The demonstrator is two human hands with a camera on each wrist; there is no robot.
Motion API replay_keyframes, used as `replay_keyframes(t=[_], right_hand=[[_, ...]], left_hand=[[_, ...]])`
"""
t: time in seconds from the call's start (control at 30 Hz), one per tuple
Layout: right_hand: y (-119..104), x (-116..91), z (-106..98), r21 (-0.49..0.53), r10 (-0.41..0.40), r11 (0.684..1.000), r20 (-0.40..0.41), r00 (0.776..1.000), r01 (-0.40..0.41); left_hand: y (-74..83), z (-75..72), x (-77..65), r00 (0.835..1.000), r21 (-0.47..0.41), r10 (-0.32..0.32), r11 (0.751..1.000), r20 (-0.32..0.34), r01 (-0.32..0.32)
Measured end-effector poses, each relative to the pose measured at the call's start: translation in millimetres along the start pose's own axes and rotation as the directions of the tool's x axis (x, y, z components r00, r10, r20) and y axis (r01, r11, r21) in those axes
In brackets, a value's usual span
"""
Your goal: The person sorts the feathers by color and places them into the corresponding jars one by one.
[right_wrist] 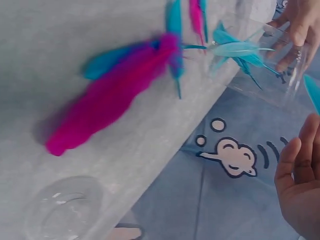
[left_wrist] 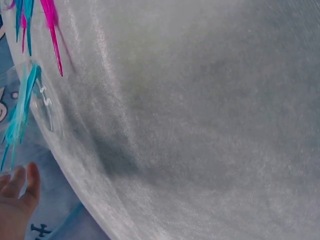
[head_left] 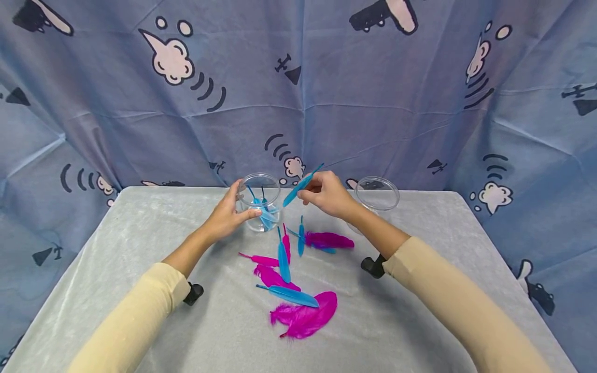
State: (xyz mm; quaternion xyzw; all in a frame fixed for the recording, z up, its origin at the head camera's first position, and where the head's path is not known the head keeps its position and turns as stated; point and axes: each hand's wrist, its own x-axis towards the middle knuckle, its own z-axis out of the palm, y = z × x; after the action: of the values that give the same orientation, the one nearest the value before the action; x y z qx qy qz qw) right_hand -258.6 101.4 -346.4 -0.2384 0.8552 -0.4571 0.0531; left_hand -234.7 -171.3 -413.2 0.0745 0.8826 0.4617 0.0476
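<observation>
A clear plastic jar (head_left: pixel 255 226) with several blue feathers (head_left: pixel 268 217) inside stands near the back of the table. My left hand (head_left: pixel 228 215) grips it round the left side, thumb across the front. Just right of the jar's rim, my right hand (head_left: pixel 328 194) pinches a blue feather (head_left: pixel 298 190), which slants up to the right. In the right wrist view the left hand (right_wrist: pixel 300 30) is round the jar (right_wrist: pixel 295 90), and only the tip of the pinched feather (right_wrist: pixel 313 92) shows. The left wrist view catches the left hand (left_wrist: pixel 20 195) at its edge.
Loose magenta feathers (head_left: pixel 312 318) and blue feathers (head_left: pixel 294 296) lie scattered down the middle of the grey-covered table (head_left: pixel 196 331). A second clear jar (head_left: pixel 377 194) stands behind my right forearm. A patterned blue cloth (head_left: pixel 252 77) hangs behind the table.
</observation>
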Motion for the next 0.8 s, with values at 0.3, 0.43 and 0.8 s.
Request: replay_keyframes(t=[0.3, 0.43, 0.8], right_hand=[[-17.3, 20.1, 3.1, 0.015, -0.021, 1.0, -0.045, 0.999, 0.021], [-21.2, 27.8, 7.9, 0.03, 0.005, 1.0, -0.055, 0.998, -0.003], [-21.7, 39.5, 25.7, 0.016, 0.058, 0.998, -0.056, 0.997, -0.057]], left_hand=[[1.0, -0.8, -0.1, 1.0, -0.007, -0.001, 1.0, 0.008, 0.001], [-0.1, -0.7, -0.3, 1.0, -0.018, -0.004, 1.0, 0.006, 0.004], [-1.3, 0.3, 1.2, 1.0, -0.016, -0.017, 1.0, 0.009, 0.017]])
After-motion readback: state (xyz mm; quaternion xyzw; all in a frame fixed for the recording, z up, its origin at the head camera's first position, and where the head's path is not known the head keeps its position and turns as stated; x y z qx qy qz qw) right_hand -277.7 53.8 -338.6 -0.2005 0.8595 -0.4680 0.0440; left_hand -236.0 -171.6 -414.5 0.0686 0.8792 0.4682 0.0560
